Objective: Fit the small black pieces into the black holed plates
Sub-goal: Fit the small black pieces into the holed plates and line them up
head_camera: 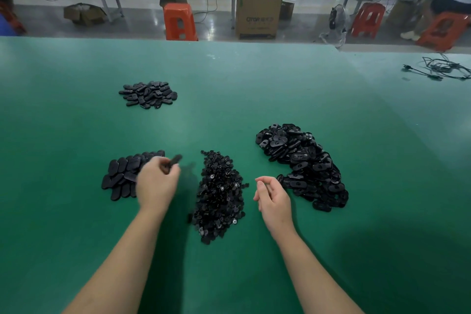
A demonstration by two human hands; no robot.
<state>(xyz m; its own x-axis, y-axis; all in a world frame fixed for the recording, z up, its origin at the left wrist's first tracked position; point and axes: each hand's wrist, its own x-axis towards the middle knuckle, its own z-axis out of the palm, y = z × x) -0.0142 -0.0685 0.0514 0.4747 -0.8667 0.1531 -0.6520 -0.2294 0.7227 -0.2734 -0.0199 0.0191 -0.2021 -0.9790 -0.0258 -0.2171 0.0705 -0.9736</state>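
Observation:
A heap of small black pieces [219, 194] lies on the green table between my hands. To its right spreads a big pile of black holed plates [303, 163]. My left hand [156, 183] pinches one black plate [174, 160], blurred, just right of a flat layer of plates [125, 173]. My right hand [274, 199] hovers between the small pieces and the big pile, fingers loosely curled, nothing seen in it. A smaller pile of plates [149, 94] sits further back on the left.
The green table [229, 97] stretches far ahead and to both sides. A tangle of black cable [441, 69] lies at its far right. Beyond the edge are orange stools [179, 21], cardboard boxes [258, 11] and another workbench.

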